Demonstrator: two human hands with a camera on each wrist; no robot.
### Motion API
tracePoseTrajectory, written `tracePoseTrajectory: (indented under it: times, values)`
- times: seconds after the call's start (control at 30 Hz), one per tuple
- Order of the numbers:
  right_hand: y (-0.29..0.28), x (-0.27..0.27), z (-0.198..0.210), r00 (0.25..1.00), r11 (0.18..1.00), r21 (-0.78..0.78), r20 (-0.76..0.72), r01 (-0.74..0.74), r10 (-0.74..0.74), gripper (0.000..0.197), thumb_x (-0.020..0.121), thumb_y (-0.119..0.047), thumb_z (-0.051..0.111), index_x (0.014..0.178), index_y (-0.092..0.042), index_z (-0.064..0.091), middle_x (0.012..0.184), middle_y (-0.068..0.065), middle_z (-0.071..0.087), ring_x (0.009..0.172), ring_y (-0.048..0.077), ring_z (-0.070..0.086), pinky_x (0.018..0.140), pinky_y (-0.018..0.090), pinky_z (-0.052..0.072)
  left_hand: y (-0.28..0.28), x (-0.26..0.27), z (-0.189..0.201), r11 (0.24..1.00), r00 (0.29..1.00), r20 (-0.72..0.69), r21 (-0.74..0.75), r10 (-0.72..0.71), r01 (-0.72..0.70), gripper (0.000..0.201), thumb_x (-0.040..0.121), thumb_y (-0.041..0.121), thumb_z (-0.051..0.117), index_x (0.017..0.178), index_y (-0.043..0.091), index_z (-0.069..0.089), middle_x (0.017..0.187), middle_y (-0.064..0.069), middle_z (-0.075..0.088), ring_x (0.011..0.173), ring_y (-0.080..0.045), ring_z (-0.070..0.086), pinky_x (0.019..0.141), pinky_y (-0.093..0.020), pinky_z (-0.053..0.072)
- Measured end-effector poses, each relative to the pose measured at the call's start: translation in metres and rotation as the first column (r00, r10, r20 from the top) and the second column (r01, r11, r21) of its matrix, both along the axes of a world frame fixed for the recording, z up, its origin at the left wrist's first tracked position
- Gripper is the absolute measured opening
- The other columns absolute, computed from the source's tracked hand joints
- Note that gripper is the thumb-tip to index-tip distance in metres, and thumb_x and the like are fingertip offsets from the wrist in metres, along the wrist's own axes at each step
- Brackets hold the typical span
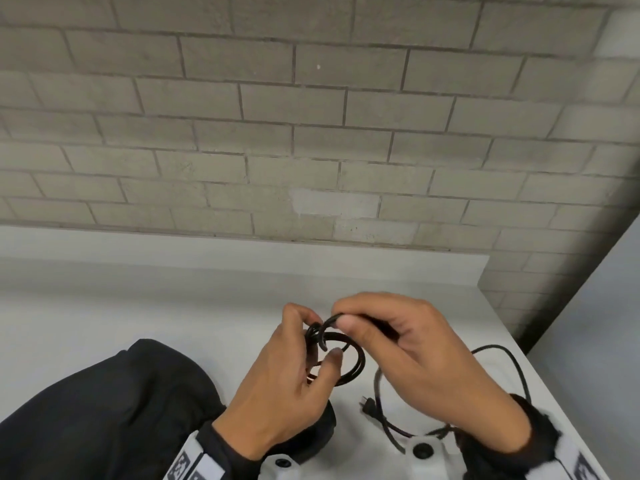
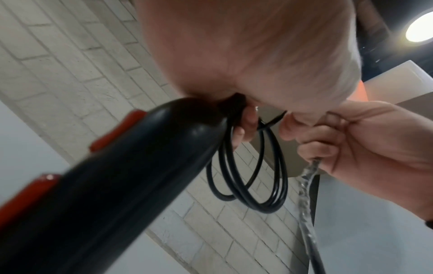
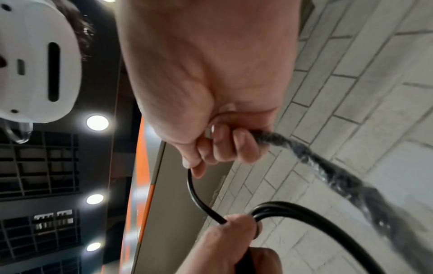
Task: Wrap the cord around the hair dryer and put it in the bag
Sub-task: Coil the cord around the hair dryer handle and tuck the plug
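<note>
My left hand (image 1: 320, 336) grips the black hair dryer (image 2: 117, 176) by its handle, which has red buttons, and holds a few loops of the black cord (image 2: 246, 176) against the handle's end. My right hand (image 1: 341, 317) pinches the cord (image 3: 199, 194) just right of those loops, thumb against curled fingers. In the head view the left hand hides most of the dryer. The loose rest of the cord (image 1: 512, 365) trails over the table to the right and ends at the plug (image 1: 367, 405). The black bag (image 1: 104, 410) lies on the table at the lower left.
The white table (image 1: 173, 306) backs onto a grey brick wall (image 1: 311, 133). Its right edge (image 1: 540, 375) runs close past the loose cord.
</note>
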State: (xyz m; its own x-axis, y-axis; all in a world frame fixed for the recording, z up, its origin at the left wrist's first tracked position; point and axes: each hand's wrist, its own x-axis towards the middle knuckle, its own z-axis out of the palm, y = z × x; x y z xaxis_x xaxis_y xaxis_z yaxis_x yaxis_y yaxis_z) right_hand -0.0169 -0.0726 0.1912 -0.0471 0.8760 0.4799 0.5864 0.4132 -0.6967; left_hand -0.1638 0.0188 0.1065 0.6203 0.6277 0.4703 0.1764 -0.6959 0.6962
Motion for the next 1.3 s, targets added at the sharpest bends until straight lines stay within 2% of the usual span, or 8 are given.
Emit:
tracePoseTrajectory:
  times: [0.17,0.4,0.57,0.67,0.73,0.87,1.1,1.3]
  values:
    - [0.019,0.004,-0.005,0.983,0.997,-0.027,-0.169,0.068,-0.072,0.016,0.097,-0.023,0.056,0.092,-0.020,0.071,0.076,-0.015,0.065,0.066,0.004,0.057,0.064,0.014,0.042,-0.003,0.003,-0.001,0.997,0.997,-0.072,0.072,0.025,-0.020,0.037,0.092,0.072,0.026,0.098,0.037,0.031,0.072,0.023,0.051,0.067,-0.001,0.046,0.059,-0.015,0.033]
    - [0.038,0.020,-0.043,0.904,0.956,-0.164,-0.319,0.242,-0.284,0.015,0.095,-0.023,0.060,0.096,-0.030,0.073,0.070,-0.017,0.062,0.060,-0.001,0.051,0.062,0.017,0.043,-0.005,0.000,-0.007,0.999,0.999,-0.014,0.035,0.031,-0.030,0.042,0.092,0.074,0.014,0.090,0.037,0.033,0.072,0.022,0.049,0.065,0.000,0.046,0.056,-0.014,0.032]
    - [0.032,0.020,-0.063,0.901,0.962,-0.212,-0.362,0.170,-0.239,0.013,0.094,-0.033,0.062,0.099,-0.037,0.072,0.096,-0.008,0.072,0.073,0.031,0.054,0.066,0.028,0.046,-0.003,-0.001,-0.012,0.999,0.997,0.056,-0.007,0.048,-0.047,0.039,0.091,0.076,0.014,0.085,0.042,0.032,0.070,0.023,0.049,0.060,-0.005,0.041,0.056,-0.017,0.029]
    - [0.023,0.021,-0.073,0.935,0.968,-0.250,-0.344,0.002,-0.091,0.034,0.081,-0.055,0.068,0.109,-0.037,0.069,0.103,0.002,0.071,0.080,0.033,0.054,0.068,0.036,0.047,-0.001,-0.002,-0.012,0.997,0.994,0.086,-0.028,0.068,-0.065,0.039,0.091,0.076,0.016,0.085,0.042,0.033,0.069,0.021,0.048,0.059,-0.007,0.041,0.057,-0.018,0.030]
    - [0.020,0.019,-0.079,0.955,0.959,-0.281,-0.291,-0.025,-0.060,0.032,0.078,-0.044,0.076,0.108,-0.035,0.069,0.100,-0.003,0.071,0.074,0.027,0.052,0.068,0.033,0.046,0.000,-0.002,-0.013,0.996,0.992,0.097,-0.047,0.075,-0.071,0.039,0.092,0.074,0.017,0.085,0.040,0.034,0.068,0.020,0.048,0.058,-0.008,0.041,0.057,-0.018,0.031]
    - [0.019,0.018,-0.085,0.936,0.952,-0.300,-0.349,-0.066,-0.045,0.012,0.087,-0.014,0.070,0.090,-0.025,0.072,0.081,-0.012,0.068,0.076,0.008,0.059,0.075,0.025,0.047,0.000,0.001,-0.012,0.993,0.989,0.116,-0.074,0.097,-0.089,0.034,0.095,0.068,0.020,0.088,0.039,0.037,0.062,0.017,0.047,0.053,-0.006,0.040,0.053,-0.019,0.031]
    - [0.021,0.022,-0.080,0.884,0.917,-0.280,-0.447,-0.283,0.136,0.014,0.085,-0.013,0.072,0.080,-0.025,0.068,0.081,-0.010,0.058,0.081,0.016,0.053,0.077,0.028,0.044,-0.003,0.001,-0.008,0.990,0.989,0.102,-0.098,0.111,-0.101,0.037,0.094,0.067,0.018,0.114,0.053,0.045,0.060,0.018,0.052,0.056,-0.005,0.046,0.056,-0.018,0.034]
    - [0.021,0.017,-0.087,0.828,0.922,-0.282,-0.556,-0.264,0.067,0.023,0.077,0.001,0.077,0.079,-0.022,0.076,0.074,-0.006,0.067,0.074,0.009,0.061,0.070,0.021,0.051,-0.006,0.003,-0.010,0.991,0.985,0.145,-0.111,0.091,-0.075,0.037,0.097,0.061,0.023,0.091,0.037,0.051,0.060,0.015,0.049,0.056,-0.008,0.043,0.059,-0.024,0.034]
